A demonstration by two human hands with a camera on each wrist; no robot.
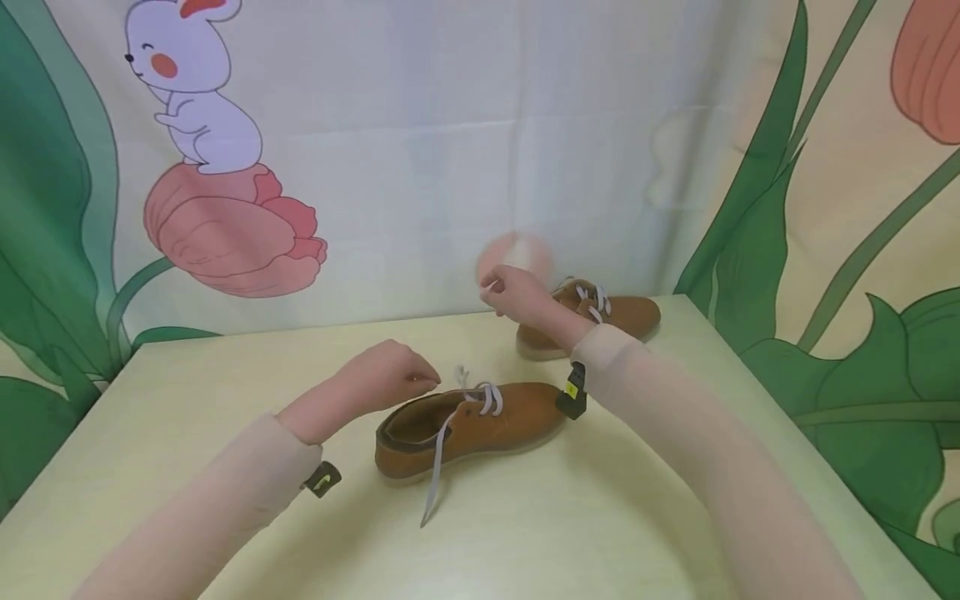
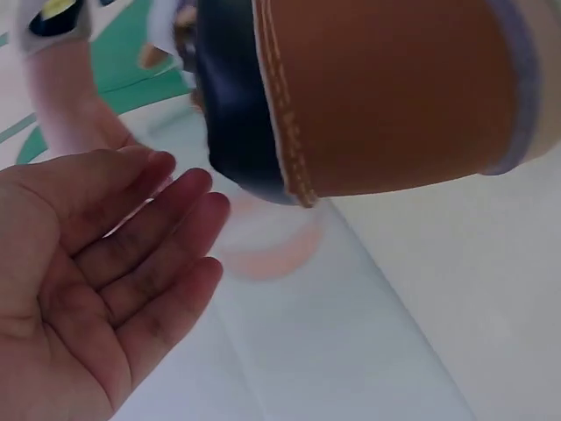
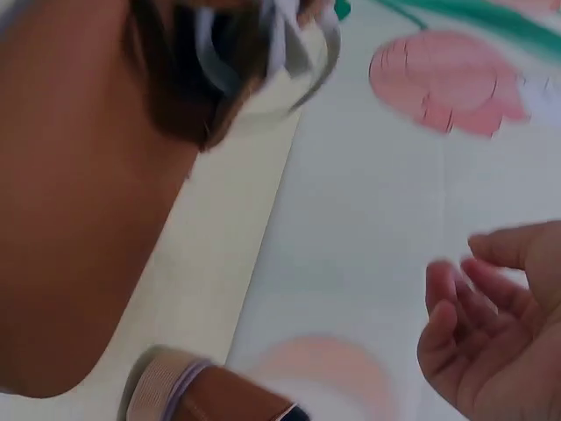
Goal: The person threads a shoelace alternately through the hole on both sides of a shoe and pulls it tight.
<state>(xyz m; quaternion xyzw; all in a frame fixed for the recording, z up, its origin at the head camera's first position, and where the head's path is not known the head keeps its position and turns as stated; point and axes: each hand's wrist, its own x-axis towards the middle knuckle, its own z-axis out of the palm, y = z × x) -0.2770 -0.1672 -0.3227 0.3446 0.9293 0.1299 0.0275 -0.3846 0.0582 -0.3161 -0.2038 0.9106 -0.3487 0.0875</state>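
Observation:
A brown lace-up shoe (image 1: 517,421) stands on the table, its toe to the right. One end of its grey lace (image 1: 438,467) hangs down the near side onto the tabletop; the rest is threaded through the eyelets. Just above the heel opening hovers my left hand (image 1: 382,375); in the left wrist view its fingers (image 2: 166,272) are gently bent, with nothing in them. My right hand (image 1: 517,293) is raised farther back, beside a second brown shoe (image 1: 633,317), which the forearm partly covers. Loosely bent fingers (image 3: 443,329) of that hand hold nothing in the right wrist view.
The pale table (image 1: 247,400) ends at a printed cloth backdrop (image 1: 405,208) with a rabbit and tulips. Green leaf prints (image 1: 757,250) hang along the right side. The second shoe stands near the table's back right corner.

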